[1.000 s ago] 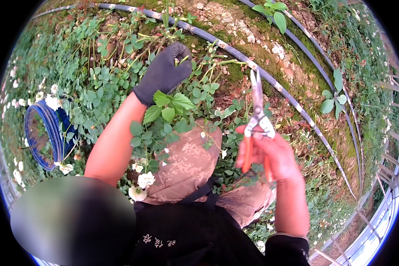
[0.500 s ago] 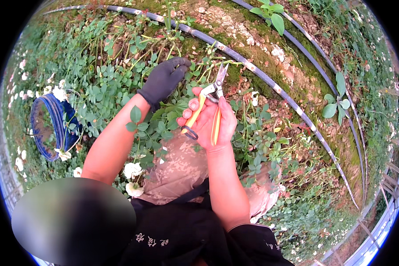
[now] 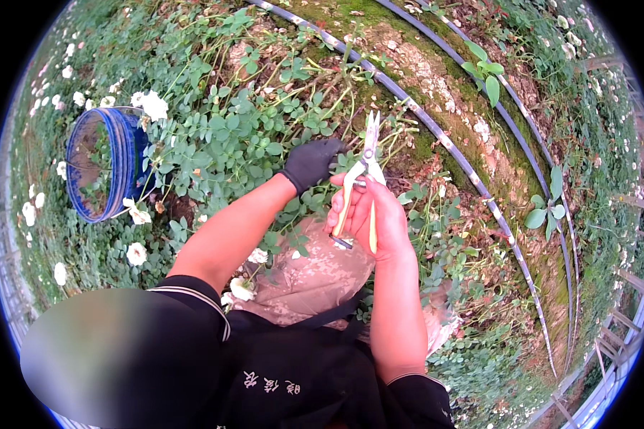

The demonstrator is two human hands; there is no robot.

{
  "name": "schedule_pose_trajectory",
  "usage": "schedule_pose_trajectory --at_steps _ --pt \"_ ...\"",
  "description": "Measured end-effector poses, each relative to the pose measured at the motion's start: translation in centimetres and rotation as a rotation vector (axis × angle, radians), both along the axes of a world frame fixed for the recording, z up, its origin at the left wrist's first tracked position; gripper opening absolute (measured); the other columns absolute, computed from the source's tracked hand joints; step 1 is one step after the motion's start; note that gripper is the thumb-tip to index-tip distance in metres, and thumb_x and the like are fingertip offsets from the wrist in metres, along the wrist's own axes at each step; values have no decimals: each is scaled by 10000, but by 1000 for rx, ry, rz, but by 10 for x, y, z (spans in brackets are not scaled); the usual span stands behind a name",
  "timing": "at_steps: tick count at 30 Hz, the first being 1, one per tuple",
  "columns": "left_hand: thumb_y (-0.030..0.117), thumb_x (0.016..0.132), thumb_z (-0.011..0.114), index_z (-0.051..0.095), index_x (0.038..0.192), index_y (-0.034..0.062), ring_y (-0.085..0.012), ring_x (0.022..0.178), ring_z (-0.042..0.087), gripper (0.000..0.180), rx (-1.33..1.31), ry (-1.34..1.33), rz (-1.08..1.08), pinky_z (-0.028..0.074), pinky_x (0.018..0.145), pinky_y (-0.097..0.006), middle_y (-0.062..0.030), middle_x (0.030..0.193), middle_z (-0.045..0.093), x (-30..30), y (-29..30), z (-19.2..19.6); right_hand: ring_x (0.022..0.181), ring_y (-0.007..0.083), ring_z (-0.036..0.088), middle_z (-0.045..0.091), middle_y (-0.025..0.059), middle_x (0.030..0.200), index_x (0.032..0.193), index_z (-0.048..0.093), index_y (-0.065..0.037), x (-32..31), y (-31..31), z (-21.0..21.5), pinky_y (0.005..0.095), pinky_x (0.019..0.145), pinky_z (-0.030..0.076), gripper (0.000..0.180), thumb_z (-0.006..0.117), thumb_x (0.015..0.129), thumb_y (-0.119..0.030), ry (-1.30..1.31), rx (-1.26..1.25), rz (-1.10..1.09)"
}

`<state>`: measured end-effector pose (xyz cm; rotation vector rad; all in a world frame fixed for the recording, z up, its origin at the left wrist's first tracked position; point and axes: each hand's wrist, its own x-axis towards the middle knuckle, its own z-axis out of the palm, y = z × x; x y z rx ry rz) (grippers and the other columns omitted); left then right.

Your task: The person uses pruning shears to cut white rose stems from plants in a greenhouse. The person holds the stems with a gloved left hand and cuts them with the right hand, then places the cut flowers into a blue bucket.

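L gloved hand moved nearer the clippers, fingers curled, can't tell on what; R hand grips spread handles, prob. keeping blades aimed outward.

Brown dirt with green moss slopes across the upper right of the frame. Long dark pipes curve over it. Green leaves fill the right side. Pale slats stick out at the lower right edge. Bright daylight covers everything.
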<state>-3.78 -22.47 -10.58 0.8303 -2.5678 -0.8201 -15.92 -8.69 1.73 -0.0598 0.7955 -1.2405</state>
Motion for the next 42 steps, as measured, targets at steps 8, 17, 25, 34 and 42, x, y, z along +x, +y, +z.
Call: schedule_pose_trajectory --at_steps 8,17,25,34,42 --pt "224 862 612 668 995 67 -182 772 649 214 458 481 675 503 710 -317 -111 869 688 18 -24 99 686 291 662 616 126 795 1101 521 47 -8 -78 2 471 654 585 438 364 990 -347 132 163 185" --pt "422 792 630 716 997 128 -318 913 650 369 186 -78 339 491 845 -406 -147 999 684 -3 -155 87 682 301 652 604 134 784 1100 503 49 10 -130 -42 492 703 577 447 360 985 -359 19 142 160" --pt "428 783 648 713 973 63 -291 842 663 417 177 9 367 498 801 -383 -181 919 687 -13 -168 79 519 186 529 526 49 675 1011 526 -3 30 -119 -46 369 495 488 347 378 1003 -316 135 155 18" --pt "236 831 633 649 1015 71 -131 768 617 248 394 190 98 481 728 -296 -44 865 664 -25 -150 103 727 270 608 587 102 817 1149 507 2 17 -77 -65 464 717 541 428 398 964 -368 -118 -68 -113" --pt "293 796 649 654 1140 177 -290 866 662 363 -18 -56 -37 518 794 -391 -109 963 689 -42 -122 118 731 275 619 595 116 834 1169 510 19 13 -91 -72 475 720 541 450 370 967 -358 -223 -140 -65"
